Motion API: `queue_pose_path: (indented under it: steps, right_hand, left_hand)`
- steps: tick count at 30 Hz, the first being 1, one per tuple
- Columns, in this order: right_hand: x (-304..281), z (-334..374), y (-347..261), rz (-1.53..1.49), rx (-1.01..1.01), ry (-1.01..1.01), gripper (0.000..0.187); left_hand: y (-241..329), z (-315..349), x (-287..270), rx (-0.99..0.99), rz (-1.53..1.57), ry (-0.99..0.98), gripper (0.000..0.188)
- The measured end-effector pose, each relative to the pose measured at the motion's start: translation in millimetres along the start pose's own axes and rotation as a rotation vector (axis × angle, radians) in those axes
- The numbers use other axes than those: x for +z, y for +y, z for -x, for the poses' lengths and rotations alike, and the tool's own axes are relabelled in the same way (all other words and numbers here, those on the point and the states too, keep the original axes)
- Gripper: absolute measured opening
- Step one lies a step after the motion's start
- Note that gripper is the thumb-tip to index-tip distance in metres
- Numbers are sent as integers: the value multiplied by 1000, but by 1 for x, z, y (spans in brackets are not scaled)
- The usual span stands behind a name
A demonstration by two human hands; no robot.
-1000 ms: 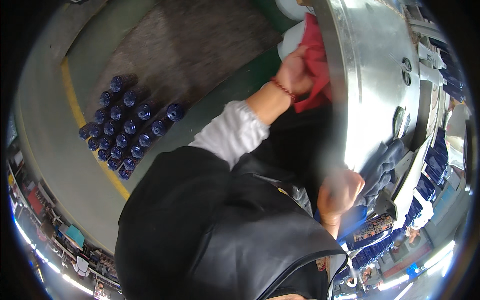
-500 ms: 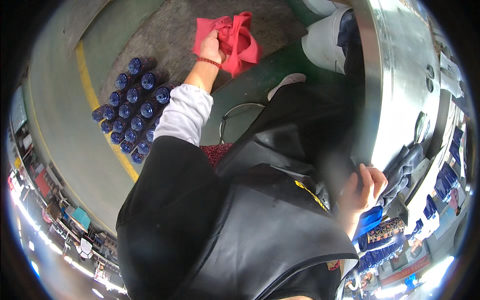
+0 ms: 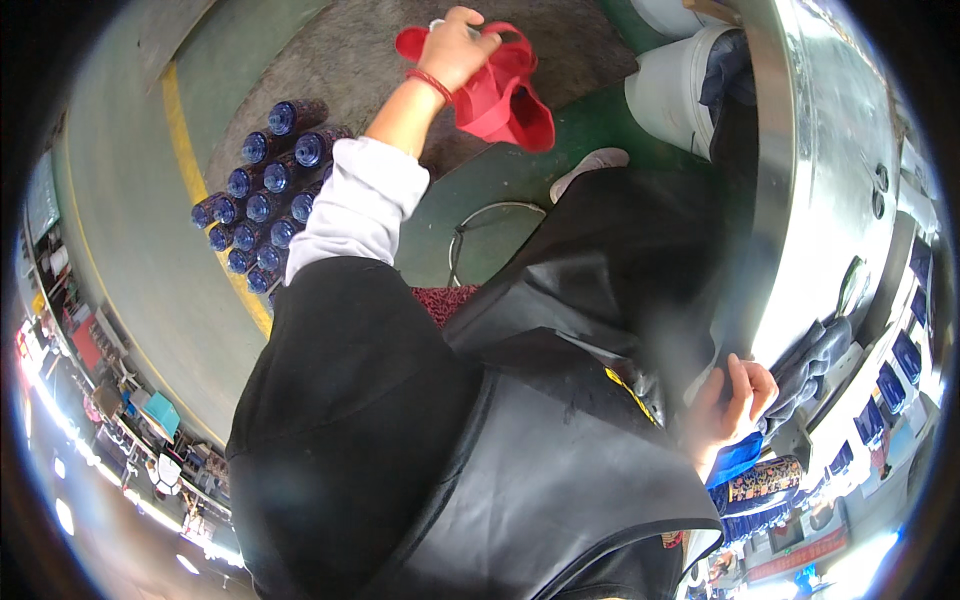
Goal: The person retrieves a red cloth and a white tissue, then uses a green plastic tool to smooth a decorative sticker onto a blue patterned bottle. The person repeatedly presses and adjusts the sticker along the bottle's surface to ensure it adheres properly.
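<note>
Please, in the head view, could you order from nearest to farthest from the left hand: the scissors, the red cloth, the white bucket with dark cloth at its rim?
From the left hand:
1. Red cloth: in its grip.
2. White bucket: to the right, beside the metal table.
3. Scissors: farther right, on that table.

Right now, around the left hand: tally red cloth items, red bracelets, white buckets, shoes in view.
Red cloth item, in the left hand: 1
Red bracelet: 1
White buckets, upper one cropped: 2
Shoe: 1
Total: 5
</note>
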State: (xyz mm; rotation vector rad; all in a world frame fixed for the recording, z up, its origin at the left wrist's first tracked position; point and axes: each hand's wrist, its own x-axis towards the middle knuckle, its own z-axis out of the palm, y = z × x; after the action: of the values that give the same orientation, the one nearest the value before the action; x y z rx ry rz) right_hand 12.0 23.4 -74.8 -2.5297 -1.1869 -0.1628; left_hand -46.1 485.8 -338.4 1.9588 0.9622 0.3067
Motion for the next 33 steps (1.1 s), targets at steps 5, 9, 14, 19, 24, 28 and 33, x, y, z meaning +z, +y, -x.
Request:
queue_pose_path:
  steps: [5, 9, 14, 19, 24, 28, 33]
  right_hand:
    - [1, 1, -1, -1, 20, -1, 32]
    - [2, 0, -1, 18, 9, 12, 30]
    - [2, -1, -1, 10, -6, 4, 28]
    - [3, 0, -2, 6, 2, 6, 27]
    - [1, 0, -1, 32, -1, -7, 27]
    - [2, 1, 0, 17, 5, 9, 27]
    - [4, 0, 0, 47, 5, 13, 30]
  left_hand:
    - [9, 43, -17, 15, -445, 23, 39]
    - [-11, 52, -59, 43, -530, -2, 33]
    - [-9, 68, -80, 187, -1000, -128, 25]
    - [4, 61, -60, 507, -718, 89, 14]
    - [-16, 24, -15, 398, -738, -200, 22]
    - [-33, -18, 38, 256, -952, -656, 32]
    - [-42, -49, 86, -59, -1100, -1067, 40]
